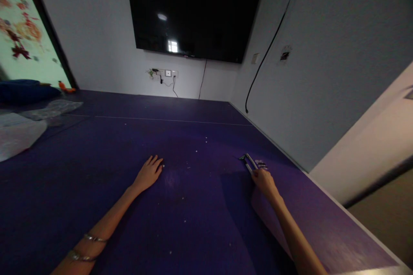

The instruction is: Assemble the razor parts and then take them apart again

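Your left hand [149,175] lay palm-down, fingers slightly apart | your right hand [265,182] pinched two-legged tool [252,161] | nothing else looked finished; white specks [196,151] dotted purple surface [138,240]

The right grip [263,181] hides the near ends of the tool [252,161] it holds, the striped item [262,164] beside it is too blurred to name, the white specks [196,151] are too tiny to identify, and the view's edges crop the television [196,13] and blue bundle [29,91].
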